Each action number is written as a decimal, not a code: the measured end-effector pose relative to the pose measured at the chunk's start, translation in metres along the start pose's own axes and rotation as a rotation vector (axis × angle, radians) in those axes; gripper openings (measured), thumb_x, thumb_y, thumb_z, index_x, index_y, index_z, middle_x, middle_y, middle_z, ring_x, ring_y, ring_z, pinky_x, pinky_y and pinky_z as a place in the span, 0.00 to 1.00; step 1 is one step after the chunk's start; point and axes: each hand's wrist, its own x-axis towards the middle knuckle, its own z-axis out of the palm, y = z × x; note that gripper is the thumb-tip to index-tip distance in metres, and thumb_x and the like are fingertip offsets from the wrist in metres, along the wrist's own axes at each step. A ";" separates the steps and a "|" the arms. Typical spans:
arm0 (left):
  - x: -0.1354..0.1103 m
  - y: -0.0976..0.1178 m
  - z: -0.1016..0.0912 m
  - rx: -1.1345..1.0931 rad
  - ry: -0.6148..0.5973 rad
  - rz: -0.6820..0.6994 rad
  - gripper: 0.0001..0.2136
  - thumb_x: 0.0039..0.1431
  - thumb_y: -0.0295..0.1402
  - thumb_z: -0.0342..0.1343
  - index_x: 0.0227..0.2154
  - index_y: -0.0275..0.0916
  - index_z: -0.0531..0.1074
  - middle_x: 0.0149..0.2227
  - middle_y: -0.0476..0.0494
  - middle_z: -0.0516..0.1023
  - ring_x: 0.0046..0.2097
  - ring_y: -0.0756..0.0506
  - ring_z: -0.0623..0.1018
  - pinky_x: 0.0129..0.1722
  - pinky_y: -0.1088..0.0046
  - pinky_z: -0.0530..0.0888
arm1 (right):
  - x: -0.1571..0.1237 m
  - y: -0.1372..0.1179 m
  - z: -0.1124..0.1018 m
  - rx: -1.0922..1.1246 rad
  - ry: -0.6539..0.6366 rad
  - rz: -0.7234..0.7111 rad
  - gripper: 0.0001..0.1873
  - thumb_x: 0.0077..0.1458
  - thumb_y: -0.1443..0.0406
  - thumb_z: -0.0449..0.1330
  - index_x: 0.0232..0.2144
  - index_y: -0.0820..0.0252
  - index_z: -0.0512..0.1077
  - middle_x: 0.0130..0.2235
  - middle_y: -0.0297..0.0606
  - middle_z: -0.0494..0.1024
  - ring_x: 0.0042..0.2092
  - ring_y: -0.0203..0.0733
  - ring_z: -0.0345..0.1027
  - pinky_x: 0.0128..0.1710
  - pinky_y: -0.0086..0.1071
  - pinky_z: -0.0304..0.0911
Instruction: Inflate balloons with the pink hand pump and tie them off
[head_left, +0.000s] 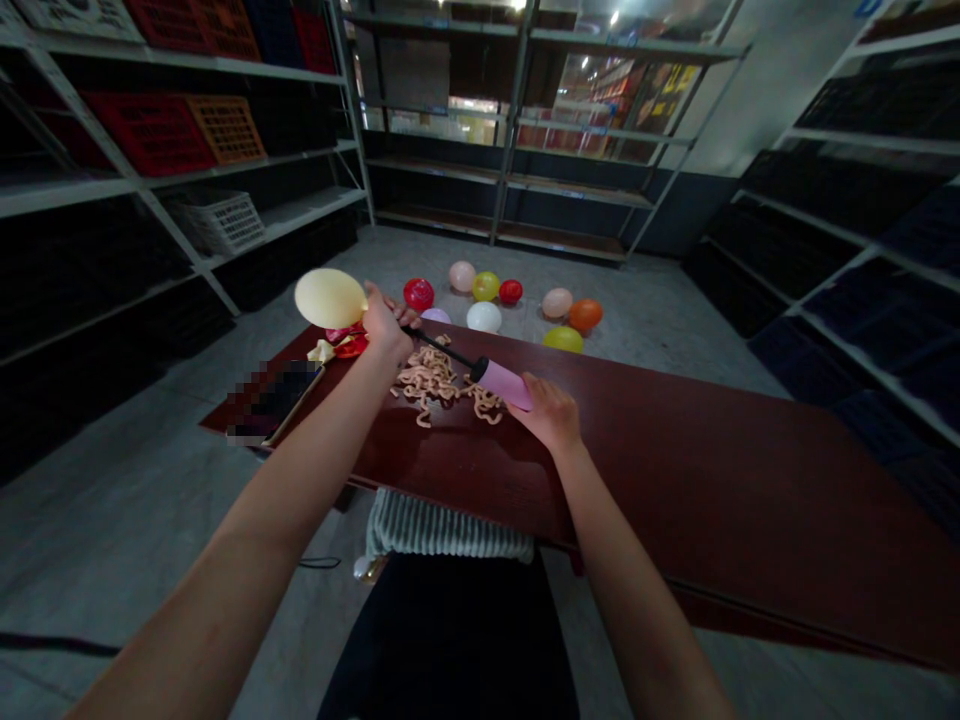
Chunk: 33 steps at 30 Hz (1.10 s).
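Above the left part of a dark red table (712, 460), both hands are at work on one hand pump (504, 384), with a pink barrel and a black rod (446, 348). Hands well apart, linked by the pump. Right hand (553, 412): closed around the near end of the barrel. Left hand (386, 318): closed at the neck of an inflated pale yellow balloon (330, 297), where the rod's far end meets the hand; exact finger placement on the nozzle is hidden. Balloon lies to the left of that hand, clear of the tabletop.

Under the rod: a loose pile of tan curly strips (429, 375), material cannot be told. Beneath the balloon, limp red pieces (351, 346) and a limp cream piece (321, 351). Nearer the table's left end, a dark-screened tablet (285, 398), partly pixelated.

Floor beyond the table: inflated balloons, among them white (484, 318), orange (585, 315) and red (418, 294). Ribbed grey-green fabric (450, 525) at the table's near edge. Metal shelving (502, 180) behind; red crates (146, 130) on the left rack.
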 end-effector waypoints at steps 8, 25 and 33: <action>-0.011 0.007 0.040 0.047 -0.145 0.144 0.28 0.68 0.55 0.49 0.21 0.41 0.50 0.14 0.57 0.48 0.15 0.55 0.50 0.15 0.76 0.49 | -0.002 0.003 0.000 0.111 0.092 0.083 0.21 0.57 0.55 0.64 0.49 0.62 0.73 0.39 0.42 0.83 0.36 0.44 0.78 0.36 0.33 0.67; -0.043 -0.126 0.032 0.082 -0.240 -0.008 0.30 0.67 0.53 0.52 0.16 0.40 0.52 0.13 0.56 0.50 0.13 0.55 0.53 0.13 0.76 0.51 | -0.006 0.006 0.003 0.059 0.073 0.242 0.24 0.57 0.52 0.62 0.49 0.63 0.74 0.37 0.44 0.84 0.34 0.45 0.77 0.33 0.32 0.63; -0.027 -0.105 0.018 0.064 -0.109 -0.074 0.30 0.66 0.56 0.52 0.18 0.41 0.51 0.12 0.57 0.49 0.12 0.55 0.52 0.13 0.77 0.51 | -0.002 0.002 0.000 0.041 0.014 0.128 0.24 0.60 0.51 0.62 0.51 0.60 0.73 0.39 0.43 0.83 0.38 0.45 0.77 0.35 0.32 0.61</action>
